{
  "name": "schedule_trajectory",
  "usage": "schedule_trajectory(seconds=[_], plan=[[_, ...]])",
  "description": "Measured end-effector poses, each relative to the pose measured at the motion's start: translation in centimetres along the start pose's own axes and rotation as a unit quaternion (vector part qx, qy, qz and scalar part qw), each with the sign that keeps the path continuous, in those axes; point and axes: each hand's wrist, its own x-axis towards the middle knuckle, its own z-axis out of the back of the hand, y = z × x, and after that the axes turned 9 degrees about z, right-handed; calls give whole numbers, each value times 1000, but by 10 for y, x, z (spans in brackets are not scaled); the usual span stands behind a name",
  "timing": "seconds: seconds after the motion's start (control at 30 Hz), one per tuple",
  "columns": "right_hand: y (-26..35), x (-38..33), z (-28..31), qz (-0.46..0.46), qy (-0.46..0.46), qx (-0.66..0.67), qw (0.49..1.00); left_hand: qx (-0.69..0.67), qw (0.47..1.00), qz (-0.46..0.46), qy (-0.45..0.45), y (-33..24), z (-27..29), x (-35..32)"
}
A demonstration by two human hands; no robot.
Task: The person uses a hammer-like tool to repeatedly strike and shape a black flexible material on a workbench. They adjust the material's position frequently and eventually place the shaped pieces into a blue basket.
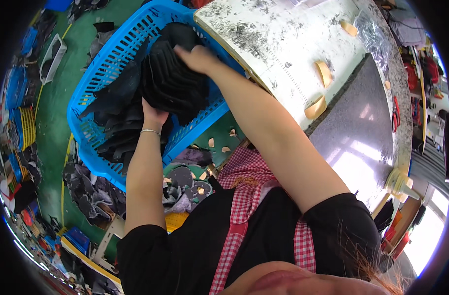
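A stack of black cut pieces [170,78], apparently fabric or leather, is fanned in layers inside a blue plastic basket [94,164]. My left hand [154,114] grips the stack's near edge, with its fingers mostly hidden beneath the layers. At the far right side of the stack, my right hand [197,59] holds it, its fingertips slightly blurred against the black layers. More loose black pieces [117,93] lie in the basket, left of and below the stack.
A worn white worktable [278,29] adjoins the basket on the right, bearing tan scraps [323,73], a dark glossy slab [354,118] and a squeeze bottle [400,184]. Dark offcuts [89,189] are heaped on the green floor [55,118]. A white basket [52,59] stands farther left.
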Motion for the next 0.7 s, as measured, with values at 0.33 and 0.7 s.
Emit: schedule_trajectory(seconds=[0.33,0.7], plan=[[8,-53,-37,130,-170,-112,970,30,999,-2,39,3,21,17],[-28,20,-8,-3,100,84,991,27,1000,12,8,-2,4,9]])
